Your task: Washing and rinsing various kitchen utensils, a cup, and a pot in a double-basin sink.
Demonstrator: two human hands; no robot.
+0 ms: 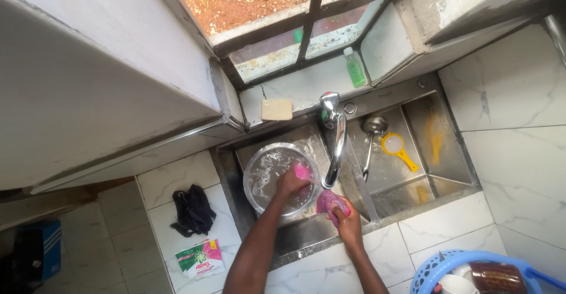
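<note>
Left hand (290, 183) reaches into metal bowl (259, 179) in left sink basin (306, 235), fingers curled on pink cloth (303, 171). Right hand (348, 220) at near sink rim, clenched around pink cloth wad (328, 201), beside tap (336, 147). Forearms angled inward.

Left hand (290, 183) reaches into a round metal basin (263, 173) standing in the left compartment of a steel double sink (448, 152), fingers closed on a pink item (303, 169). Right hand (346, 217), at the near sink edge, grips a bunched pink cloth (328, 201). A chrome tap (335, 147) rises between both compartments. The right compartment holds a metal ladle (371, 138) and yellow strainer (396, 147). On the far sill: a soap bar (276, 109) and green bottle (355, 68). Left counter: a dark cloth (192, 210) and detergent sachet (199, 258). A blue basket (436, 267) sits near right.
</note>
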